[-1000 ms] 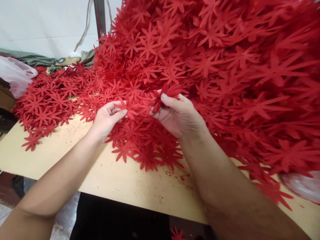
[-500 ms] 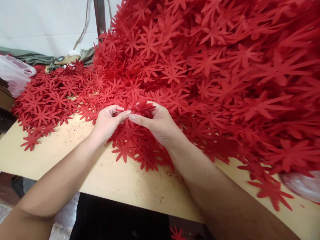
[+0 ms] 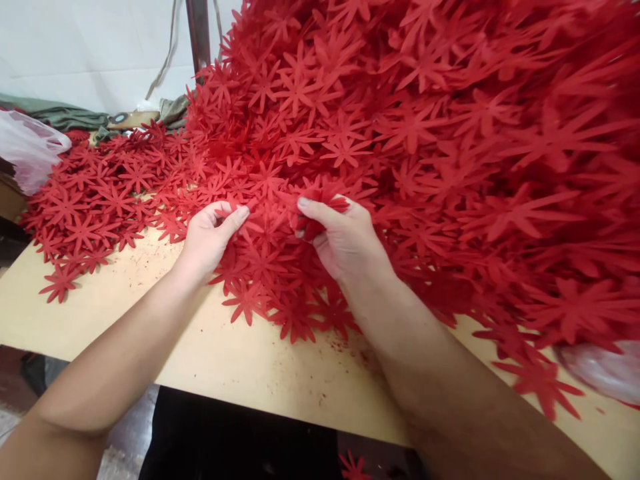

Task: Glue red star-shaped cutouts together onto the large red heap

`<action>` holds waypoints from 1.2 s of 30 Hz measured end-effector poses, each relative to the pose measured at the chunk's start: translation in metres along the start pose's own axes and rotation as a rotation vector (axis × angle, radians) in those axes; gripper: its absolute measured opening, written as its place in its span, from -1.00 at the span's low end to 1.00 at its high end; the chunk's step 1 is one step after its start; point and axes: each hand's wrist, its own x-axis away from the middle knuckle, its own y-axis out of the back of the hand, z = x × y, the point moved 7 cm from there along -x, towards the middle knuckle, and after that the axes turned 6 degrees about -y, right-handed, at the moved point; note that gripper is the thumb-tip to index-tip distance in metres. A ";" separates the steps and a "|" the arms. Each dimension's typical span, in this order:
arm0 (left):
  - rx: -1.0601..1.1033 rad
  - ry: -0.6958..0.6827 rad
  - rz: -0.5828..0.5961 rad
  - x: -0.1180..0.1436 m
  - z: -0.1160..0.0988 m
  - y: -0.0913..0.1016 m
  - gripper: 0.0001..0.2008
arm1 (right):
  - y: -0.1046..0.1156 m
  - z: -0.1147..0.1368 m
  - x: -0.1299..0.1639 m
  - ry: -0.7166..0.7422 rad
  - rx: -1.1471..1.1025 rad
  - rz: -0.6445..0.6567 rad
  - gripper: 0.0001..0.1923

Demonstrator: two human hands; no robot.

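A great heap of red flower-shaped cutouts, each with several narrow petals, rises in front of me. My right hand is closed around a bunch of red cutouts, its thumb pressed on top. To the left, my left hand pinches between thumb and fingers, with a bit of a red cutout showing at the fingertips. The two hands are apart, both over the near edge of the heap. Most of what each one grips is hidden by the fingers.
The heap lies on a pale tabletop with red specks. A white plastic bag is at far left; clear plastic sits at right. Green cloth lies by the wall, near a dark post. One cutout lies below the table edge.
My hands were together at the fingertips and have separated. The right moved right with its bunch of cutouts; the left shifted slightly left and up.
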 end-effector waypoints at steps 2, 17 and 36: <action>-0.079 -0.077 -0.003 -0.003 -0.004 0.003 -0.83 | 0.000 0.001 -0.001 -0.005 0.009 0.005 -0.84; -0.535 -0.433 0.171 0.012 -0.023 -0.012 -0.74 | -0.028 -0.010 0.015 -0.039 0.108 0.251 -0.62; -0.521 -0.445 -0.086 0.002 -0.031 0.014 -0.68 | -0.032 -0.013 0.020 -0.255 -0.101 0.397 -0.65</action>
